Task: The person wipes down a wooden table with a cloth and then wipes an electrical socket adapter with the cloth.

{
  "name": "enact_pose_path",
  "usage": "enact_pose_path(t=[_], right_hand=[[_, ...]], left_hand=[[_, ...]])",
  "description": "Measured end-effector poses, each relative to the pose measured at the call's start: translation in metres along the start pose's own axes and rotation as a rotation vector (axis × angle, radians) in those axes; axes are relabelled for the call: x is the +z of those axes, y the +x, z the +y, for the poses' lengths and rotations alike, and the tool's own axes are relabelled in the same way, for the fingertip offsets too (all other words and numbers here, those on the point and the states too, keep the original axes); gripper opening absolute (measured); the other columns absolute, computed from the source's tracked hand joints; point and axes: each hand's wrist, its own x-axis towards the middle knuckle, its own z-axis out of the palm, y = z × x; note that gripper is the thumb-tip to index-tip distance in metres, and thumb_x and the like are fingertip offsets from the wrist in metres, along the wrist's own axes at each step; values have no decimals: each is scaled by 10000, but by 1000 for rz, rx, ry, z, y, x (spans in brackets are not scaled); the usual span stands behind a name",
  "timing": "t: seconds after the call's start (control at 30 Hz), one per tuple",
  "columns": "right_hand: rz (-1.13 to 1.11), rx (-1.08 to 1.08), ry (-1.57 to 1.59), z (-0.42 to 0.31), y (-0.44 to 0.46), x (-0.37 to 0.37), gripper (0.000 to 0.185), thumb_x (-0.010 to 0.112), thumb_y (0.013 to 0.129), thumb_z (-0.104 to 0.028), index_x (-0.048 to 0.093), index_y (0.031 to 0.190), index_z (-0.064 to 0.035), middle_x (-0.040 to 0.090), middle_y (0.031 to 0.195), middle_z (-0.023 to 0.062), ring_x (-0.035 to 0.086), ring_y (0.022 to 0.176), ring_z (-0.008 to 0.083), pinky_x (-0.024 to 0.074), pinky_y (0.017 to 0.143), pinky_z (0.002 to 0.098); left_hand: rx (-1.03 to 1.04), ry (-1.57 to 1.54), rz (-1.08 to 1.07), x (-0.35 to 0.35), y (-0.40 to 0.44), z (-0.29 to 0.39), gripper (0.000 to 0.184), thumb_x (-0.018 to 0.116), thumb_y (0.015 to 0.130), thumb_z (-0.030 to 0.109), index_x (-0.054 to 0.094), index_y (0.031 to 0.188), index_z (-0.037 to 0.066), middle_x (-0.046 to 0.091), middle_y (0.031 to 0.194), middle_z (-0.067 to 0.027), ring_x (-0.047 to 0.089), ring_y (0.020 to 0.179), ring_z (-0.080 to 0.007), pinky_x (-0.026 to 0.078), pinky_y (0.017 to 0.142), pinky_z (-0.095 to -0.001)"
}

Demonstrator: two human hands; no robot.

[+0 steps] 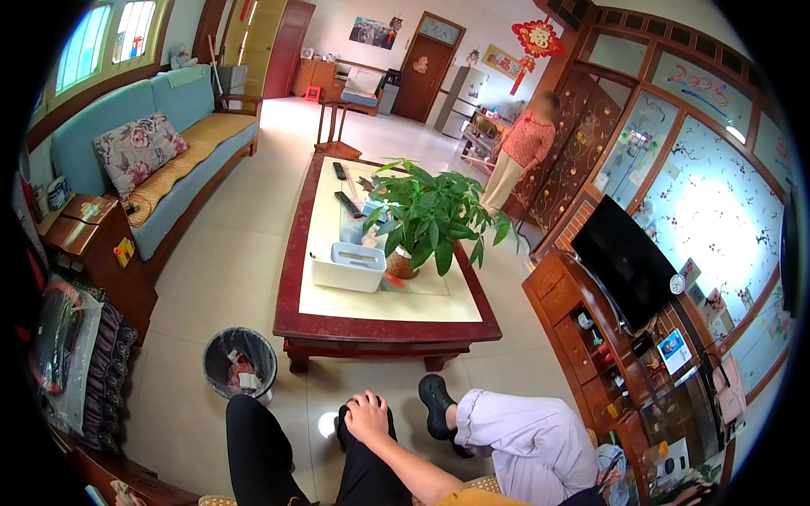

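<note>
My right hand (369, 417) rests on the knee of my black trousers (371, 460), palm down with its fingers spread over the cloth. A bare forearm leads back from it to a yellow sleeve at the bottom edge. My left hand does not show. Beyond my knees stands a low table (388, 329) with a dark red frame and pale top. It carries a white box (348, 277), a leafy potted plant (439, 211) and two black remote controls, including the nearer remote (347, 204). A lined bin (240, 363) with crumpled waste stands beyond my other knee.
Someone in lavender trousers (527, 438) and a black clog (436, 405) sits at my right. A person in a red patterned top (530, 139) stands near the doorway. The blue sofa (186, 101) lines the left wall; a television (633, 261) stands on a wooden cabinet (561, 291) at right.
</note>
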Motion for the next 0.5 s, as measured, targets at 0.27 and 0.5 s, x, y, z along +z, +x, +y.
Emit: enact_pose_path(t=[0.27, 0.5], right_hand=[[-22, 9, 1, 0, 0, -1, 240, 562, 824, -255, 689, 1000, -151, 596, 1198, 22, 444, 1247, 272, 303, 1026, 507], [-36, 8, 7, 0, 0, -4, 240, 564, 826, -259, 686, 1000, -148, 592, 1203, 18, 442, 1249, 271, 299, 1028, 508]], left_hand=[[-14, 9, -2, 0, 2, 0, 448, 478, 894, 465, 635, 1045, 73, 657, 1010, -155, 613, 934, -346, 482, 792, -452], [-3, 2, -2, -1, 0, -1, 448, 484, 888, 463, 634, 1047, 72, 657, 1008, -154, 613, 934, -348, 482, 792, -450]])
